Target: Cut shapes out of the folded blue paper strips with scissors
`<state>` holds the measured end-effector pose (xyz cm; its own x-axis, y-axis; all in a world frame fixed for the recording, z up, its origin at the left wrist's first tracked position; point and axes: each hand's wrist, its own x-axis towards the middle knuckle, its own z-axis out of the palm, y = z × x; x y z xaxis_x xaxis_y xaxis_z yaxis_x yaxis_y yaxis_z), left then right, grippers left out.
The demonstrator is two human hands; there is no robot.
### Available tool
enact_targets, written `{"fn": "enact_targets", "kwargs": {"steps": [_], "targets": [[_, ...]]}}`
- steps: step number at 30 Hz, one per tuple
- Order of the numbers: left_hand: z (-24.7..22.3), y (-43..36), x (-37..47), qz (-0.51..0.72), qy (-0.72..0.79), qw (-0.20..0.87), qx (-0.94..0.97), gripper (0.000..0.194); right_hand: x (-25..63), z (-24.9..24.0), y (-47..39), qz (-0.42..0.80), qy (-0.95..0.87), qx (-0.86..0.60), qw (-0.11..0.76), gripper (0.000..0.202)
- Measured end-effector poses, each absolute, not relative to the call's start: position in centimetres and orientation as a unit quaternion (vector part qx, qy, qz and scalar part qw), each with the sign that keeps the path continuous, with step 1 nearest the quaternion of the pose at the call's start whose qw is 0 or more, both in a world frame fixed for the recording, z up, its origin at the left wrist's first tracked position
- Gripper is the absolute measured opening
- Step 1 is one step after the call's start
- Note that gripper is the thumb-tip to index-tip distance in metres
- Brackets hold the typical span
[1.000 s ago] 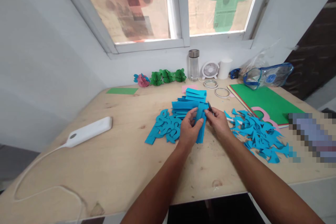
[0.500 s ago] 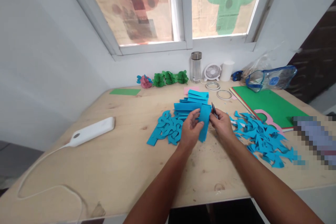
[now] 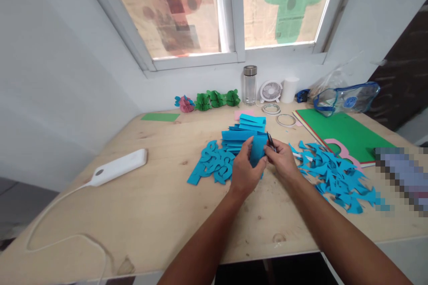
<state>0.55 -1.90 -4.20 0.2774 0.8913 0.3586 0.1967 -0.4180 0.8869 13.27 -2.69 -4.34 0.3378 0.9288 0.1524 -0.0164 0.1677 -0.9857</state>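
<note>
A folded strip of blue paper stands upright between my hands. My left hand grips it from the left, thumb in front and fingers behind. My right hand is closed around small scissors, their dark pointed blades facing away from me, while its fingertips touch the strip's right edge. Just beyond lies a stack of folded blue strips. Curvy blue cut-outs lie left of my left hand. To the right of my right hand is a heap of blue paper scraps.
A white power strip with a cord lies at left. Along the wall are green paper decorations, a glass bottle, a small fan and tape rolls. Green sheets and a clear pouch occupy the right.
The blue strip has shifted slightly left and turned in my hands. My right fingertips have moved onto its edge, and my left hand has opened wider around it.
</note>
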Motion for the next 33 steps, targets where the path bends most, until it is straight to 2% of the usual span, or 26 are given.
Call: {"fn": "enact_targets", "kwargs": {"steps": [9,17,33], "targets": [[-3.4,-2.5,0.3,0.462,0.388,0.310,0.735,0.054,13.1,-3.8,-3.1,0.413,-0.428,-0.489,0.638,0.031],[-3.3,-2.5,0.3,0.490,0.399,0.297,0.716,0.050,12.1,-3.5,-3.3,0.467,-0.387,-0.483,0.631,0.038],[-3.2,-2.5,0.5,0.502,0.416,0.324,0.685,0.046,11.4,-4.0,-3.4,0.471,-0.384,-0.486,0.628,0.025]]}}
